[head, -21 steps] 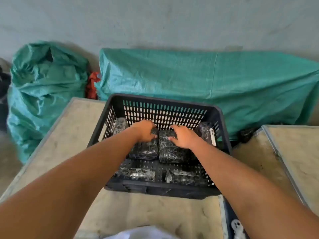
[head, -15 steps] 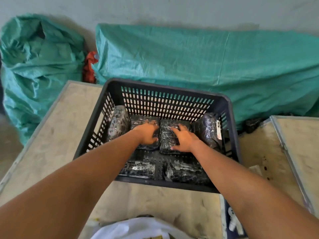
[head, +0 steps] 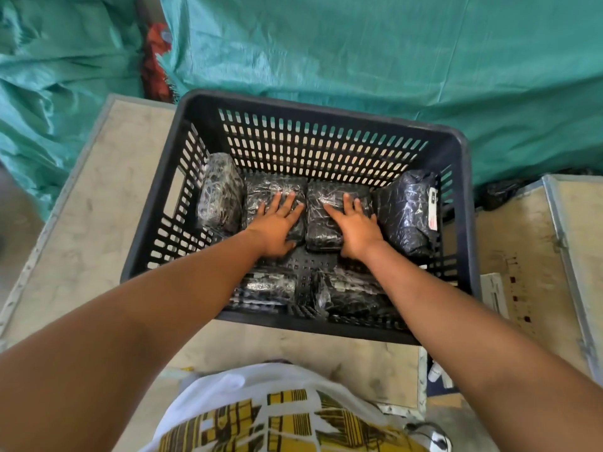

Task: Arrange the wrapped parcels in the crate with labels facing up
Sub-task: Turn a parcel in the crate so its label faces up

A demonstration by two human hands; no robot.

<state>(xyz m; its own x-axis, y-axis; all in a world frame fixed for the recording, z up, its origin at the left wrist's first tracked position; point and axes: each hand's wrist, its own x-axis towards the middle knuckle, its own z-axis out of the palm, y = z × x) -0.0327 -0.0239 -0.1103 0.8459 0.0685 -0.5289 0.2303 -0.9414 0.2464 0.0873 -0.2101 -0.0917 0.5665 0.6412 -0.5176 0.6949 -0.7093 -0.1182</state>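
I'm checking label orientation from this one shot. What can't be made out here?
- Head view: tops of the two middle black plastic-wrapped parcels, covered by the flat left hand and right hand, so any labels there are hidden.
- The two near parcels: partly behind the forearms and the black slotted crate's near wall.
- White label on the tilted right parcel: print too small to read.
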